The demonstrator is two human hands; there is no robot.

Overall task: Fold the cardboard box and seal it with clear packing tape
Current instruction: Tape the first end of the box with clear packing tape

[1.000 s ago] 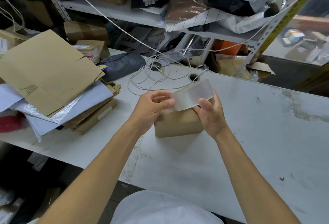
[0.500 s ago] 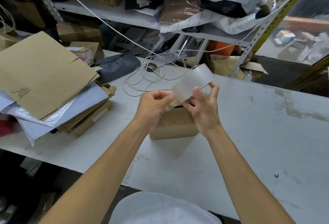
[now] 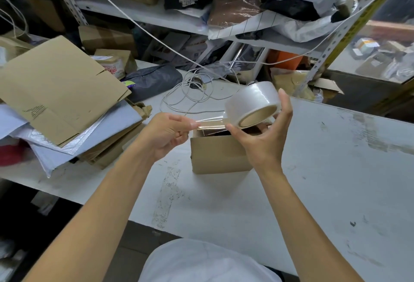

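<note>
The right hand [image 3: 264,138] grips the tape roll [image 3: 253,103]; the left hand [image 3: 165,135] pinches the free end, the strip stretched sideways between them. The box [image 3: 218,155] sits on the table [image 3: 313,180] directly beneath, nearer the right hand.

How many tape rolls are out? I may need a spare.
1: the tape roll in the right hand, held above the box, its free end pinched by the left hand. More could be hidden in the shelf clutter.
</note>
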